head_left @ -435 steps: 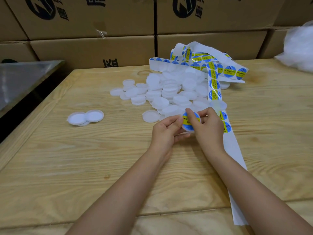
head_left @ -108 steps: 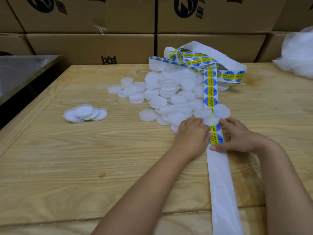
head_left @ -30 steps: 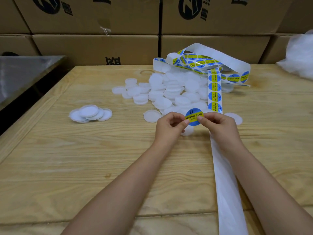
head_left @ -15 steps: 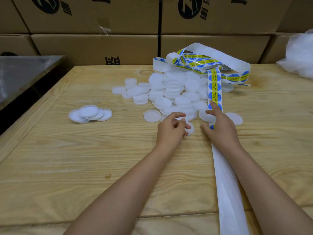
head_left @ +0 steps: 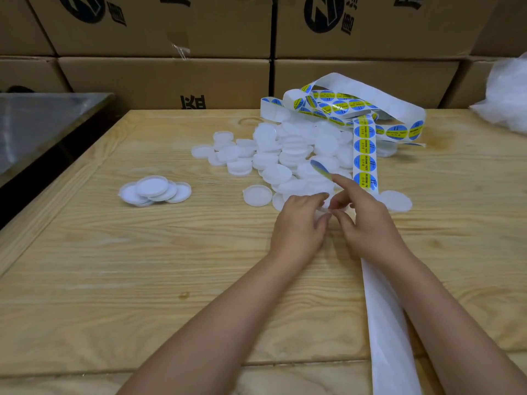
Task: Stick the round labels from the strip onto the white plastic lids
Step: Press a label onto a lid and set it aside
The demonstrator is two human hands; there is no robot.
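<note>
The right hand (head_left: 368, 223) has come off the label strip (head_left: 365, 155) and now carries a blue-and-yellow round label (head_left: 320, 167) stuck to its straight forefinger, above the lid pile (head_left: 288, 158). The left hand (head_left: 298, 223) pinches one white lid (head_left: 321, 214). Bare desk (head_left: 142, 266) lies open leftward to its edge, and a small lid cluster (head_left: 155, 189) sits there. Cartons (head_left: 171, 81) wall the back.

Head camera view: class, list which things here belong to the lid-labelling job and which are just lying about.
Belongs to the job:
label strip; peeled label on a right hand fingertip; lid held in the left hand; lid pile; small lid cluster.

Just lying about:
cardboard boxes; plastic bag; metal surface.
</note>
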